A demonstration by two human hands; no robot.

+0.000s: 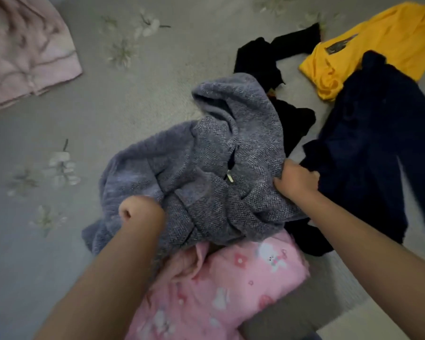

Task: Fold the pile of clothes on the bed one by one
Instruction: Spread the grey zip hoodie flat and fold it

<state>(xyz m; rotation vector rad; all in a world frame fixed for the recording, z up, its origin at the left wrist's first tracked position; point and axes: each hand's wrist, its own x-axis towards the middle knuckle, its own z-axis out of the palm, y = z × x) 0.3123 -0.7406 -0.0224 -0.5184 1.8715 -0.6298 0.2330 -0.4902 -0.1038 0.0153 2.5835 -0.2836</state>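
A crumpled grey knit hooded sweater (pixel 206 168) with a zip lies in the middle of the bed, on top of the pile. My right hand (pixel 296 180) grips its right edge, fingers closed on the fabric. My left hand (pixel 140 212) is at its lower left side, fingers buried in the knit and mostly hidden. Under the sweater's near edge lies a pink garment with a bunny print (pixel 221 285). Black clothing (pixel 268 57) pokes out behind and to the right of the sweater.
Dark navy trousers (pixel 368 133) lie to the right, partly over a yellow shirt (pixel 368 45) at the far right. A pale pink garment (pixel 25 50) sits at the far left. The grey floral bedsheet (pixel 108 99) shows in between.
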